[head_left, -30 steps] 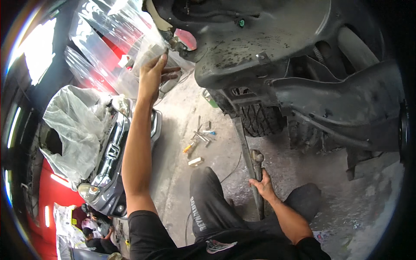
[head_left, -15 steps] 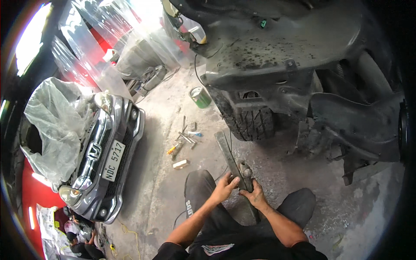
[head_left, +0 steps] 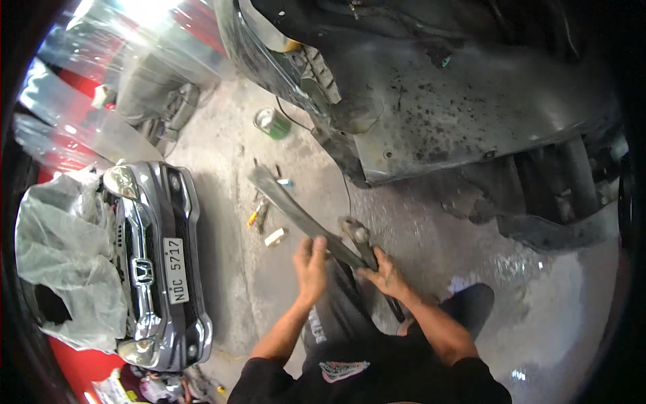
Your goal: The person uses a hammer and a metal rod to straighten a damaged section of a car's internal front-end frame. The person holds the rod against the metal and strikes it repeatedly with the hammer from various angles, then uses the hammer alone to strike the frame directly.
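My right hand (head_left: 383, 273) grips a long, flat, dark metal bar (head_left: 282, 198) together with a shorter dark metal tool with a rounded, knobby head (head_left: 356, 234). The bar slants up and left from between my knees. My left hand (head_left: 311, 266) is at the bar's lower left edge, thumb tip at or against it, fingers loosely bent and apart, slightly blurred. Beyond the hands a dark, spotted vehicle underbody panel (head_left: 437, 108) fills the upper right. Several small hand tools (head_left: 259, 215) and a pale block (head_left: 274, 237) lie on the floor under and beside the bar.
A grey car front (head_left: 155, 262) with chrome grille stands at left, partly under plastic (head_left: 60, 249). A green can (head_left: 272, 123) is on the concrete floor (head_left: 235, 155). Plastic sheeting (head_left: 87, 128) hangs at upper left before red surfaces. A dark cable (head_left: 293, 118) runs by the panel.
My left hand came down from high up to grip the bar, then loosened its fingers. The bar has tilted further leftward in my right hand. The view has shifted and the tyre is now hidden.
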A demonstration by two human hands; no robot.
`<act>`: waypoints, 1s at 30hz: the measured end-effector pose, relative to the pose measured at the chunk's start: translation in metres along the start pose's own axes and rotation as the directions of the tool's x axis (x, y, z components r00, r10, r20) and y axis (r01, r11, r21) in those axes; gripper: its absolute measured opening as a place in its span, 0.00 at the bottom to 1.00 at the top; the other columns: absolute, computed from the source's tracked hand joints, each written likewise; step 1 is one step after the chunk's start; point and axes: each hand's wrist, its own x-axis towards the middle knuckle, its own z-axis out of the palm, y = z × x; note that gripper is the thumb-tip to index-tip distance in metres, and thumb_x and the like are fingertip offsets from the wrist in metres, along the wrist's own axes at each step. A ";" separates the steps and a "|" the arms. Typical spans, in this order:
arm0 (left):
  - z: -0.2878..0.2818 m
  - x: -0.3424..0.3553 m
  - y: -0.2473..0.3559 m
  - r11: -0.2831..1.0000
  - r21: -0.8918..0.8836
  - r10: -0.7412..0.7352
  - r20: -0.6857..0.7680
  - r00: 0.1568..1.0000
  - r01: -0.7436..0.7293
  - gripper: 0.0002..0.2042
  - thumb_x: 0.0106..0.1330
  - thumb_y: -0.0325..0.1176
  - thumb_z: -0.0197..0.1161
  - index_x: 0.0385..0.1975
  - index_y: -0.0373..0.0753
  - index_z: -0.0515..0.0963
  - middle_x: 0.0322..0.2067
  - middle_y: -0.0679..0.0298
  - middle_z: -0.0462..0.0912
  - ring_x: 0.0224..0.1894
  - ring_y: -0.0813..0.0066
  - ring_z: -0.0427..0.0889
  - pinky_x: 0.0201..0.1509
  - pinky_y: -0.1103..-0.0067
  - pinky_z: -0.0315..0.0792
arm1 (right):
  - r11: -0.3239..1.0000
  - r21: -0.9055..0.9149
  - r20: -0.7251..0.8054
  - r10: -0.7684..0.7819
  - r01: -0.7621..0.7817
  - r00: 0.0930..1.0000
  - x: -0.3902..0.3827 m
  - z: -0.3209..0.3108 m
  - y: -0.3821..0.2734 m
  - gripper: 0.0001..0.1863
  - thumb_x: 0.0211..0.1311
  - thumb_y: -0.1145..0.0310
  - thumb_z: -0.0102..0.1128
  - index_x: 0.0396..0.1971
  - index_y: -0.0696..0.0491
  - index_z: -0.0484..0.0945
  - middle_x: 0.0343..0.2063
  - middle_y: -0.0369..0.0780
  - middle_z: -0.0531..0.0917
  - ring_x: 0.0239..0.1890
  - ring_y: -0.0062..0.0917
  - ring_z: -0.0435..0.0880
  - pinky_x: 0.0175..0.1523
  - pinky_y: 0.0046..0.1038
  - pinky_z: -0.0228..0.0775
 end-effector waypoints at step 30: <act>0.262 -0.139 0.305 0.540 -0.701 -0.362 0.307 0.880 0.466 0.20 0.79 0.46 0.56 0.52 0.32 0.69 0.38 0.57 0.81 0.37 0.66 0.83 0.44 0.71 0.79 | 0.862 0.245 0.160 0.416 -0.444 0.895 -0.167 -0.338 -0.374 0.26 0.61 0.70 0.69 0.55 0.60 0.68 0.38 0.44 0.81 0.34 0.29 0.87 0.39 0.31 0.81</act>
